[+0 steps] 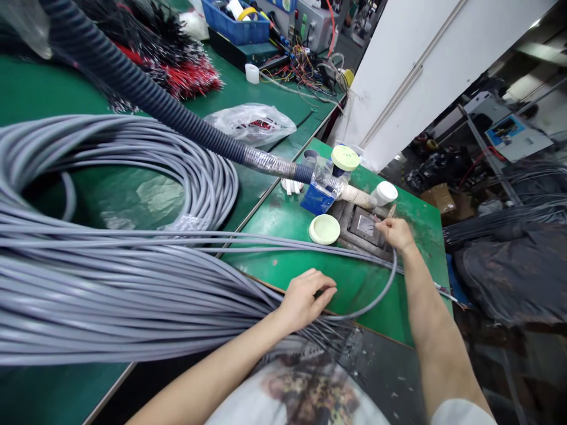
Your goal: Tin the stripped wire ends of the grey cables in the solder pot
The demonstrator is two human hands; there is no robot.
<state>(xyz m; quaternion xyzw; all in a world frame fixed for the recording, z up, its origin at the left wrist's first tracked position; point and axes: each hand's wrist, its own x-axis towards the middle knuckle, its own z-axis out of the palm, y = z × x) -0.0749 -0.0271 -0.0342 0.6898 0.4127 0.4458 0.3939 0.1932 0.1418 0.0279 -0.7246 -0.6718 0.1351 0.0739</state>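
Observation:
My right hand (pixel 396 233) pinches the end of a grey cable (pixel 390 283) over a small metal solder pot (pixel 365 226), with thin wire tips pointing at its shiny surface. The cable curves down and left toward a large bundle of grey cables (pixel 177 307). My left hand (pixel 308 295) rests at the front edge of the green table, beside the bundle, its fingers curled and seemingly holding nothing. Several straight grey cables cross the table between my hands and the pot. An open round tub (pixel 325 229) stands left of the pot.
A ribbed hose (pixel 177 118) slants down to a nozzle by the pot. Around it are a blue box (pixel 317 199), a yellow-lidded jar (pixel 345 157) and a white cup (pixel 384 193). Farther back are a plastic bag (pixel 254 124), a blue bin (pixel 237 23) and tangled wires. A white pillar rises behind.

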